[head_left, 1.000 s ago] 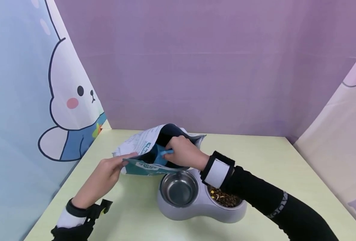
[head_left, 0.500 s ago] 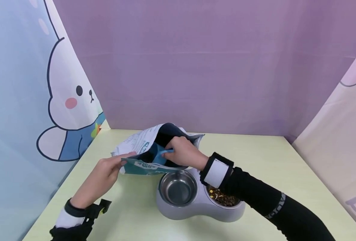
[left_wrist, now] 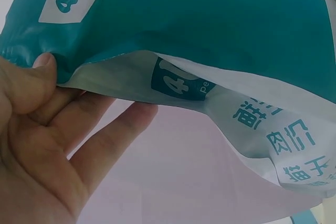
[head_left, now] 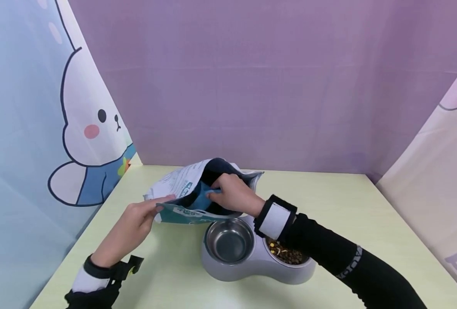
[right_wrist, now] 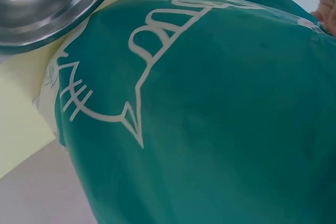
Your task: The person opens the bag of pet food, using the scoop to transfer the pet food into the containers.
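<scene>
A teal and white pet food bag lies on the table with its mouth gaping toward me. My left hand pinches the left edge of that mouth; in the left wrist view the thumb is on the teal side, with fingers behind. Reaching into the opening, my right hand grips the handle of a blue scoop. The scoop's lower part sits inside the bag, and its contents are hidden. The right wrist view shows mostly the bag's teal face, with the right hand out of sight.
Just in front of the bag stands a lavender double bowl holder. Its left steel bowl holds no kibble; the right one contains brown kibble, partly covered by my right forearm. A purple curtain rises behind the pale table.
My right hand and the scoop have shifted slightly within the bag, the forearm drawing a little left. The left hand, bag and bowls stay in place.
</scene>
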`<control>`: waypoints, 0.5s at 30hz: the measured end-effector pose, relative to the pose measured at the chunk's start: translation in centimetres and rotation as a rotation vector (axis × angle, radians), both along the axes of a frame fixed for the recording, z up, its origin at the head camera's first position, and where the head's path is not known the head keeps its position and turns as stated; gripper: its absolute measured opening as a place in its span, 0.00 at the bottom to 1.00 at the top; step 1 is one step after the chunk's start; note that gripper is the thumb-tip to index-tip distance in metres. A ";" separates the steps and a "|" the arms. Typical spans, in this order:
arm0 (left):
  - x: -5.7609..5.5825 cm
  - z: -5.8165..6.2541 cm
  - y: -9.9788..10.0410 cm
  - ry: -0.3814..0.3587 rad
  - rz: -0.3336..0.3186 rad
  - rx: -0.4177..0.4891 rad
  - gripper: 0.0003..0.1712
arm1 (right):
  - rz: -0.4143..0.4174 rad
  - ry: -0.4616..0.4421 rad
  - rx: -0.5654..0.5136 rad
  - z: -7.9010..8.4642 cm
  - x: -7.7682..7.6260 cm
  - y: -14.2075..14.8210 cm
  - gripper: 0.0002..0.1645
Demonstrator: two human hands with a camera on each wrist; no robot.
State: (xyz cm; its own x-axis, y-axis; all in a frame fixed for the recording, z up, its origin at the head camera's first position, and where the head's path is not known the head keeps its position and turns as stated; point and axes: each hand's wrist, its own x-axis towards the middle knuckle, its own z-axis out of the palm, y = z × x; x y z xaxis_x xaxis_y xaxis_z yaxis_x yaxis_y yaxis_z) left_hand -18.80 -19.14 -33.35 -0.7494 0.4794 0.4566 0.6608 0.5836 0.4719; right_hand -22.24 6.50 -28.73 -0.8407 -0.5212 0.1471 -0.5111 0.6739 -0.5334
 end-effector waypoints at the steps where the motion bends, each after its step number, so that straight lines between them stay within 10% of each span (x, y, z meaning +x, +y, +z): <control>1: 0.0 0.0 0.0 0.002 0.000 -0.001 0.25 | 0.001 0.002 -0.012 0.0 0.0 0.0 0.13; 15: -0.1 -0.2 -0.1 0.025 -0.013 0.000 0.24 | 0.004 0.011 -0.103 -0.2 -0.2 -0.2 0.18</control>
